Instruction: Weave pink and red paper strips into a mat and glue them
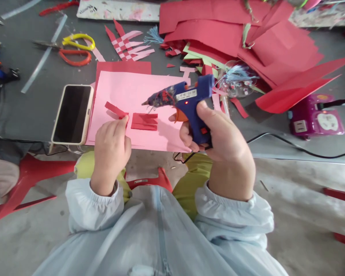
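Over pink sheet, blue glue gun clasped in right hand, fingers curled, long axis nearly crosswise, nozzle pointing left, slanting red strip in left hand, fingertips closed on right end.

A dark grey table bears a phone beside a pink sheet overlapping a red sheet; beyond lie scissors crossing a translucent stick, a woven paper piece, piled red paper and a purple socket block.
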